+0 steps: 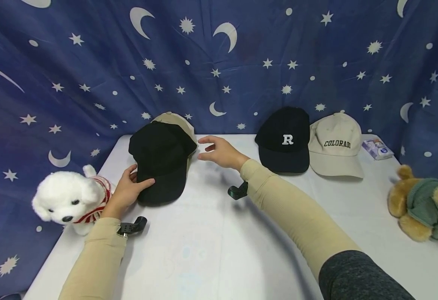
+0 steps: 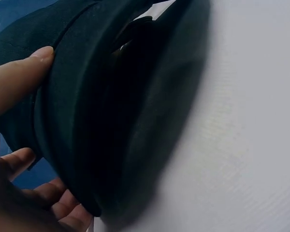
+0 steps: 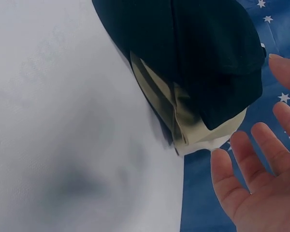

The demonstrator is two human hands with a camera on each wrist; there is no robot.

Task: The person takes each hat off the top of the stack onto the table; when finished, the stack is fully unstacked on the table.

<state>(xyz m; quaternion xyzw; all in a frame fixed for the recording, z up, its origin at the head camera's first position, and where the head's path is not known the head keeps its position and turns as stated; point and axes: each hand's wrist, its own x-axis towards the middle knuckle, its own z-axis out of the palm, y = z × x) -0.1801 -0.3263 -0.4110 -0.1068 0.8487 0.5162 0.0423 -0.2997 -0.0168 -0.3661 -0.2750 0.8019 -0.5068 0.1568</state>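
Observation:
A plain black baseball cap (image 1: 162, 154) lies over a beige cap (image 1: 177, 118) at the back left of the table, its brim toward me. Most of the beige cap is hidden under it. My left hand (image 1: 126, 191) holds the black cap by its left side near the brim, thumb on top and fingers below in the left wrist view. Just off the cap's right side is my right hand (image 1: 222, 153), fingers spread and holding nothing. The right wrist view shows a fold of the beige cap (image 3: 198, 135) beneath the black crown.
A black cap with a white R (image 1: 284, 141) and a beige COLORADO cap (image 1: 336, 146) stand side by side at the back right. Beside them lies a small purple-white pack (image 1: 377, 148). A white plush dog (image 1: 68, 198) sits left, a brown plush toy (image 1: 429, 204) right.

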